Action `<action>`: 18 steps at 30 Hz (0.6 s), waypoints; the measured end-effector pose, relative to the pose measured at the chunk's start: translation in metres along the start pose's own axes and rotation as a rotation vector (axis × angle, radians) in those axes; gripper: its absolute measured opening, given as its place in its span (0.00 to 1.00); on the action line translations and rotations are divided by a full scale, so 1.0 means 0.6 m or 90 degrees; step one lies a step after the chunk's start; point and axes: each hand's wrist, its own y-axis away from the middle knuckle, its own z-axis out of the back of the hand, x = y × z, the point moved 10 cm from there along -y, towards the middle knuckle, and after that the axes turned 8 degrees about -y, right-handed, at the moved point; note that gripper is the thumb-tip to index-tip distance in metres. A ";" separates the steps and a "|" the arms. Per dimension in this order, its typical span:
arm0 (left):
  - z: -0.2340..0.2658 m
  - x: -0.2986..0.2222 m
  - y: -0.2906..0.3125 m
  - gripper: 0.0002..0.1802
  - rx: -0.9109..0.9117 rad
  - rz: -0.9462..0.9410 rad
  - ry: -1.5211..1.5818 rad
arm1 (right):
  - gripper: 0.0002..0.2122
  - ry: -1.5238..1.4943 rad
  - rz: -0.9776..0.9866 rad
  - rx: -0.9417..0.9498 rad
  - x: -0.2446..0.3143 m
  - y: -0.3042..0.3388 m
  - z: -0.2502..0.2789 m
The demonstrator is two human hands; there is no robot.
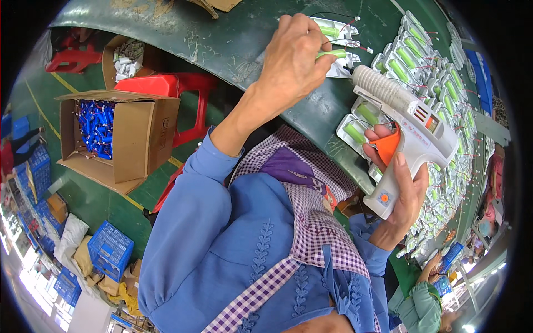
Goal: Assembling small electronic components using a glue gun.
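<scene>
My right hand (402, 188) is wrapped round the handle of a white glue gun (427, 130), fingers at its orange trigger (387, 147). The gun's dark nozzle points left, close to a white plastic shell (340, 67) on the green table. My left hand (297, 58) is closed at that shell, thumb and fingers pinching a light-green cylindrical battery (332, 54). Whether the battery touches the shell's floor is hidden. Just beyond lies another white shell with a green battery (328, 31) and thin wires ending in a small white plug.
Many white shells with green batteries (400, 69) cover the right of the table (222, 55). Left of it, a cardboard box (147, 139) of blue wired batteries stands by a red stool (191, 89). A blue crate (111, 250) sits farther off. Another person (419, 305) is at lower right.
</scene>
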 end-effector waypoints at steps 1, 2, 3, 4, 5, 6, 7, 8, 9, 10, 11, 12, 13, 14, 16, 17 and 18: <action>-0.010 -0.004 0.000 0.08 0.020 -0.019 -0.029 | 0.23 0.003 0.003 0.000 0.000 0.000 0.001; -0.019 -0.008 0.001 0.09 0.039 -0.038 -0.058 | 0.23 0.002 0.003 0.001 0.000 0.000 0.002; -0.020 -0.010 0.002 0.09 0.039 -0.038 -0.059 | 0.23 -0.003 0.000 0.005 0.000 0.001 0.002; -0.021 -0.014 0.002 0.08 0.035 -0.045 -0.049 | 0.23 -0.009 -0.002 0.008 -0.001 0.002 0.002; -0.021 -0.017 0.003 0.08 0.030 -0.052 -0.040 | 0.23 -0.010 -0.002 0.007 0.000 0.002 0.003; -0.021 -0.017 0.005 0.08 0.031 -0.052 -0.040 | 0.23 -0.011 -0.002 0.008 0.000 0.002 0.003; -0.025 -0.017 0.006 0.08 0.046 -0.053 -0.054 | 0.23 -0.012 -0.001 0.011 0.001 0.002 0.002; -0.029 -0.016 0.008 0.08 0.060 -0.053 -0.069 | 0.23 -0.013 -0.001 0.011 0.001 0.002 0.002; -0.030 -0.016 0.009 0.08 0.060 -0.053 -0.069 | 0.23 -0.012 -0.002 0.009 0.002 0.003 0.003; -0.030 -0.015 0.011 0.07 0.055 -0.051 -0.061 | 0.23 -0.011 -0.002 0.007 0.002 0.003 0.003; -0.030 -0.013 0.012 0.07 0.050 -0.048 -0.054 | 0.23 -0.011 -0.002 0.007 0.003 0.004 0.002; -0.030 -0.013 0.013 0.07 0.050 -0.048 -0.054 | 0.23 -0.010 -0.002 0.010 0.004 0.005 0.000; -0.031 -0.010 0.015 0.07 0.051 -0.041 -0.048 | 0.23 -0.009 -0.001 0.014 0.003 0.005 -0.001; -0.031 -0.007 0.017 0.07 0.052 -0.034 -0.043 | 0.23 -0.009 -0.002 0.016 0.002 0.005 -0.003; -0.030 -0.006 0.017 0.07 0.059 -0.021 -0.031 | 0.22 0.012 0.005 0.013 0.003 0.003 -0.006; -0.030 -0.004 0.017 0.07 0.066 -0.010 -0.019 | 0.22 0.013 0.005 0.014 0.003 0.002 -0.007; -0.028 -0.005 0.018 0.07 0.065 -0.009 -0.019 | 0.22 0.031 0.006 0.015 0.005 -0.001 -0.009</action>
